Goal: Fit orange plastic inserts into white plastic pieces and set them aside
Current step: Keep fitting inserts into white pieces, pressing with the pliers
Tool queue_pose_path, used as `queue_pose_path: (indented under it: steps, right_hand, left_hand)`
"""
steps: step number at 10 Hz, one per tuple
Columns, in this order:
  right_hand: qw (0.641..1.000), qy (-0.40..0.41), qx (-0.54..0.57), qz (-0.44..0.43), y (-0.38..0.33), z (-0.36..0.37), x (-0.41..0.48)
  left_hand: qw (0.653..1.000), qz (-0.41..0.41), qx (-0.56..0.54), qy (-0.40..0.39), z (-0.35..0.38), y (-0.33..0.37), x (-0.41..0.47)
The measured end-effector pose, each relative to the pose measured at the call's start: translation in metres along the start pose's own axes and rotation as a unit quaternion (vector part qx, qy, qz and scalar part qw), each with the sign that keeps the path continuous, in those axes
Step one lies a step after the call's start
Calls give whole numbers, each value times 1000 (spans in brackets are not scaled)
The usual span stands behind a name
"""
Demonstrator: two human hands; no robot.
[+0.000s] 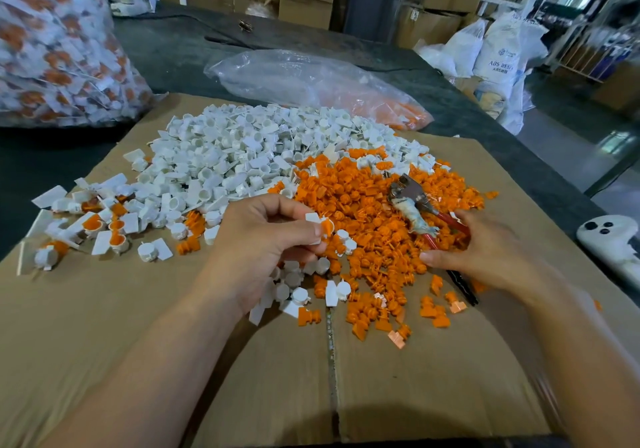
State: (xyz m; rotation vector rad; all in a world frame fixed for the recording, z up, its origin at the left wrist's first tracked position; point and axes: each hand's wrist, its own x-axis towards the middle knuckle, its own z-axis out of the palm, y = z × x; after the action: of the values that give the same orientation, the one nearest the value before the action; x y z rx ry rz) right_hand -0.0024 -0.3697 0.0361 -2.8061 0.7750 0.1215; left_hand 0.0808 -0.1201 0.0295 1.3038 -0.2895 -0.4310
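2 hands (263, 236), 1 pliers (415, 212), 2 loose heaps: white pieces (242, 149), orange inserts (363, 212), too many to count.

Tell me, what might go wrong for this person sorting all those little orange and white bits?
The right hand digs into the orange inserts right beside the red-handled pliers, so it could catch on the tool. The finished pieces lie against the unfilled white pieces, so they may get mixed. The left hand pinches its piece lightly; it could slip.
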Motion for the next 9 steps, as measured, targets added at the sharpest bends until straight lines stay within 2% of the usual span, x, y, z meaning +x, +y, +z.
queue_pose_path:
  steps: [1,3,7,8,9]
  right_hand:
    - [1000,0,10,11,1,-1,4]
    - [998,54,-30,11,-3,-2,6]
    - [988,110,-104,-34,-14,-29,-10]
    - [987,134,-68,-53,-11,-29,-20]
    - [983,172,13,-57,-13,-27,-31]
  left_hand:
    - [1000,0,-3,2,0,0,1]
    - [1000,2,-5,3,-1,0,1]
    - [1000,7,-21,14,-3,-2,3]
    - [1000,8,-27,13,-3,-3,4]
    - [999,11,-47,9,-3,-2,4]
